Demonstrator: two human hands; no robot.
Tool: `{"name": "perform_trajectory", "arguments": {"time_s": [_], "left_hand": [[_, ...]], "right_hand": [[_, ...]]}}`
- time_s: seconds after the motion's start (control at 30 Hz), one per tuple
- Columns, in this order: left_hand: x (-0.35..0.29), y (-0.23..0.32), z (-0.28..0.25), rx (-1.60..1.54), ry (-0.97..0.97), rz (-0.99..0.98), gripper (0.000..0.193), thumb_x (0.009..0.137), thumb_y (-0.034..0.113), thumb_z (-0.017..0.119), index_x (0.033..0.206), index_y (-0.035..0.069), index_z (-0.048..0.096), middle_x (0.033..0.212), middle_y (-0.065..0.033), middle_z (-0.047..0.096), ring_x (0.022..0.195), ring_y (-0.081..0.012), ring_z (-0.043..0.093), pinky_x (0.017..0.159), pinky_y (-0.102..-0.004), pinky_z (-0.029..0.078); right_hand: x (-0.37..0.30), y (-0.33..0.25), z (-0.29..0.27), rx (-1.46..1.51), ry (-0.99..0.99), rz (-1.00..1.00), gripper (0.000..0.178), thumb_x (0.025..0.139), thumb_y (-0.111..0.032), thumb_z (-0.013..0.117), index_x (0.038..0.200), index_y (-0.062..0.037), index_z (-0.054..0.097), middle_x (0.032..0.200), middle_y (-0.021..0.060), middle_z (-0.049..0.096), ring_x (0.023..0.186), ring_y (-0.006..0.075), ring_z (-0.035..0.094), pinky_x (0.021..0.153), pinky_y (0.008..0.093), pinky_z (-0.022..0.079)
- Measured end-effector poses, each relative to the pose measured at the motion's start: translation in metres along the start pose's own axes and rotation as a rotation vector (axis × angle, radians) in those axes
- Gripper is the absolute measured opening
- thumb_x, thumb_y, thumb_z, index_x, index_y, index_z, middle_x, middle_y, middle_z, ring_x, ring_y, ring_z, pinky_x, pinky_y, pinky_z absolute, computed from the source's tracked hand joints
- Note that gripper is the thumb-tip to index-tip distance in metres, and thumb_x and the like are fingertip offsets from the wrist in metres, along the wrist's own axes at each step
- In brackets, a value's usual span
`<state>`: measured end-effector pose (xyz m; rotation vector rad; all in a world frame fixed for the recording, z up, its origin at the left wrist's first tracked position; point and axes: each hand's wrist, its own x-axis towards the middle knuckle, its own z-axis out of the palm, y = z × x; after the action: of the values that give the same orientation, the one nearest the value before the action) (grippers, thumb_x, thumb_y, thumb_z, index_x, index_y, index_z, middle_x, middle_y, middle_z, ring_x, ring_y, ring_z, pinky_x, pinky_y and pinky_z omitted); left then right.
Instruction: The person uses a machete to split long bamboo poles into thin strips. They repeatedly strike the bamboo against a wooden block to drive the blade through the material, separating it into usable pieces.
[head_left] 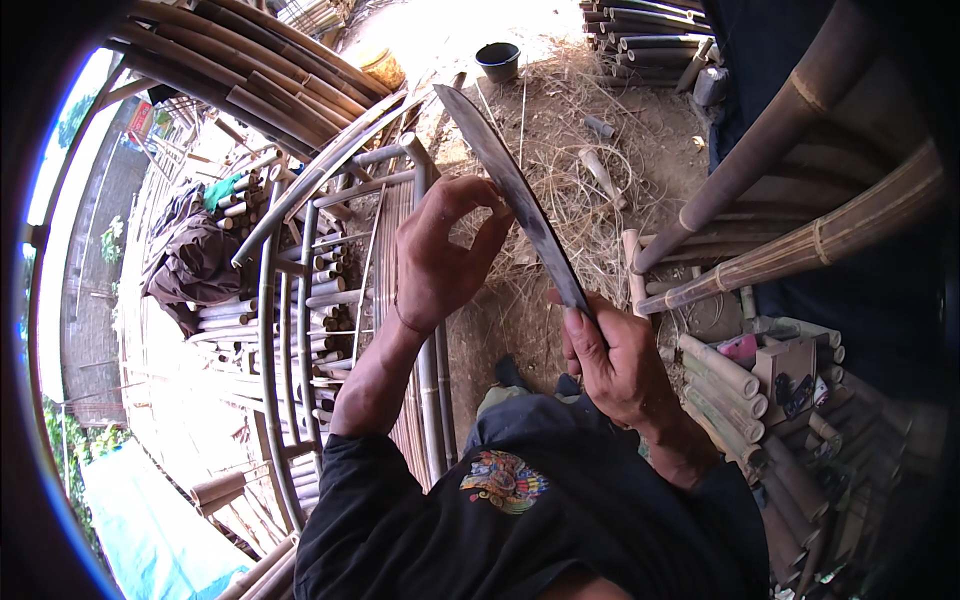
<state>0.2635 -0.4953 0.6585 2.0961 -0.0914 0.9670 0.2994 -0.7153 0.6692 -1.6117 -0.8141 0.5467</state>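
Note:
A machete (pixel 518 190) with a long, slightly curved dark blade is held up in front of my chest, its tip pointing up and to the left. My right hand (pixel 612 362) is wrapped round its lower end, hiding the handle. My left hand (pixel 450 240) is at mid-blade, thumb and forefinger bent into a ring with their tips pinched at the left edge. To the left of that hand stands a bamboo frame (pixel 272 330) made of joined poles.
Thick bamboo poles (pixel 250 75) are stacked at upper left, and cut lengths (pixel 725 365) lie at lower right. Large bamboo poles (pixel 800 245) jut in from the right. Shavings (pixel 560 130) litter the ground near a black bucket (pixel 498 62). A dark cloth (pixel 195 255) lies at left.

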Motion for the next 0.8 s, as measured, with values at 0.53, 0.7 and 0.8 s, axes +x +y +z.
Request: {"name": "perform_trajectory", "arguments": {"time_s": [0.53, 0.7, 0.8], "left_hand": [[0.007, -0.001, 0.012, 0.021, -0.053, 0.001, 0.031, 0.081, -0.013, 0.061, 0.109, -0.001, 0.053, 0.111, -0.0128, 0.062, 0.109, -0.0236, 0.062, 0.092, -0.0352, 0.053], [0.023, 0.018, 0.013, 0.164, -0.066, -0.068, 0.032, 0.080, -0.006, 0.066, 0.109, 0.001, 0.054, 0.114, -0.0117, 0.061, 0.108, -0.0239, 0.063, 0.091, -0.0351, 0.053], [0.038, 0.053, -0.005, 0.522, -0.169, -0.306, 0.040, 0.077, 0.012, 0.075, 0.111, 0.006, 0.055, 0.121, -0.0125, 0.060, 0.115, -0.0242, 0.057, 0.092, -0.0395, 0.048]], "right_hand": [[0.007, 0.009, -0.006, -0.073, 0.022, -0.042, 0.023, 0.098, -0.015, 0.049, 0.109, 0.0030, 0.059, 0.066, 0.0154, 0.058, 0.058, 0.0273, 0.061, 0.053, 0.0348, 0.048], [0.019, 0.004, -0.017, -0.260, 0.081, -0.102, 0.021, 0.097, -0.017, 0.050, 0.101, 0.0015, 0.060, 0.070, 0.0233, 0.060, 0.065, 0.0409, 0.061, 0.055, 0.0425, 0.049], [0.027, 0.003, -0.025, -0.377, 0.085, -0.117, 0.024, 0.098, -0.021, 0.049, 0.097, 0.0004, 0.060, 0.068, 0.0233, 0.060, 0.065, 0.0413, 0.062, 0.055, 0.0452, 0.049]]}}
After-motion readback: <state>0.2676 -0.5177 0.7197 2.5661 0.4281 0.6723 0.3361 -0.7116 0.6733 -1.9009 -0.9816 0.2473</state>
